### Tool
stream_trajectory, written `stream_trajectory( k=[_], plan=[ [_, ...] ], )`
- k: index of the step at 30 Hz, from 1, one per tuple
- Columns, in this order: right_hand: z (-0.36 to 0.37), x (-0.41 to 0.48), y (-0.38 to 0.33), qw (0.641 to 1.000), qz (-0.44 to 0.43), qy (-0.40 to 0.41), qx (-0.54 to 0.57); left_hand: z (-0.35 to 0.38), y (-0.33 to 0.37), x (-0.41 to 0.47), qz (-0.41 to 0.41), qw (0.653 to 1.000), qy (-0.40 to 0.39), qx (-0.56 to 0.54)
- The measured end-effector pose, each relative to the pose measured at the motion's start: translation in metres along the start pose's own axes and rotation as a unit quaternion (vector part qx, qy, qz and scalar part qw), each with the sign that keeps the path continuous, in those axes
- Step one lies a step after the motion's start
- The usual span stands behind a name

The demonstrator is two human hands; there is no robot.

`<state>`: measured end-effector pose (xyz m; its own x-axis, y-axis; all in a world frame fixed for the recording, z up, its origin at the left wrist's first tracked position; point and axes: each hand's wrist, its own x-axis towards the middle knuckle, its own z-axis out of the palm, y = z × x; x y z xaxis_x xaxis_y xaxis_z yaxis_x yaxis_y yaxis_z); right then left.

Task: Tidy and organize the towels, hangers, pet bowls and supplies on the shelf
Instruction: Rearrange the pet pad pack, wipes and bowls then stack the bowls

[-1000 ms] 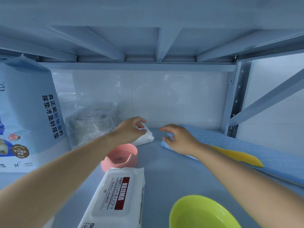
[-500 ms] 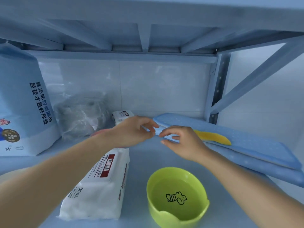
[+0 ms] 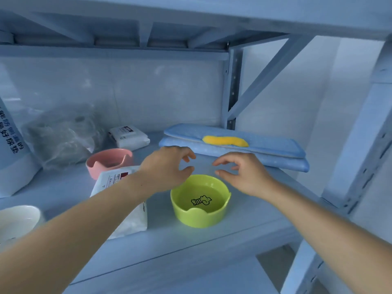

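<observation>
Head view suggests a job partway done: towels (image 3: 275, 145) lie folded right of centre, while left hand (image 3: 167, 166) and right hand (image 3: 244, 172), grips wide and empty, hover above the green bowl (image 3: 197, 219) mid-frame, pink bowl (image 3: 99, 167) and wipes (image 3: 131, 221) at left seemingly unsorted.

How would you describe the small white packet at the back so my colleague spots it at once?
On the shelf, look along the back wall. Between the crumpled clear bag and the folded blue mat, just behind the pink bowl, lies the small white packet. It is smaller than the big white pack near the front.
</observation>
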<state>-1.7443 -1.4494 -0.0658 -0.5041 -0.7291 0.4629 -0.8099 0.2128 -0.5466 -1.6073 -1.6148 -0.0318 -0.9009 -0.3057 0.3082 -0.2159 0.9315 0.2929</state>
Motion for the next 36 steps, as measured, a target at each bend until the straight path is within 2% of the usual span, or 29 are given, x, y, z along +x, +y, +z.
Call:
stream_trajectory(
  k=[6,12,15,21,27,32,36],
  plan=[
    [-0.031,-0.030,0.027,0.997,0.037,0.041,-0.052,0.025,0.027,0.002,0.040,0.999,-0.015,-0.029],
    [-0.055,-0.032,0.061,0.991,0.074,0.094,-0.066,0.035,0.059,0.041,0.069,0.997,-0.022,-0.019],
    [-0.061,-0.024,0.079,0.987,0.073,0.101,-0.106,0.050,0.074,0.062,0.079,0.997,-0.024,-0.006],
    [-0.068,0.004,0.099,0.974,0.076,0.050,-0.207,0.075,0.093,0.104,0.096,0.992,-0.026,0.077],
    [-0.067,0.022,0.120,0.946,0.096,-0.006,-0.309,0.099,0.091,0.145,0.136,0.983,-0.044,0.117],
    [-0.065,0.025,0.135,0.941,0.118,-0.030,-0.315,0.110,0.082,0.158,0.119,0.967,-0.115,0.191],
    [-0.064,0.021,0.136,0.948,0.108,-0.040,-0.297,0.106,0.082,0.155,0.126,0.968,-0.119,0.179]
  ],
)
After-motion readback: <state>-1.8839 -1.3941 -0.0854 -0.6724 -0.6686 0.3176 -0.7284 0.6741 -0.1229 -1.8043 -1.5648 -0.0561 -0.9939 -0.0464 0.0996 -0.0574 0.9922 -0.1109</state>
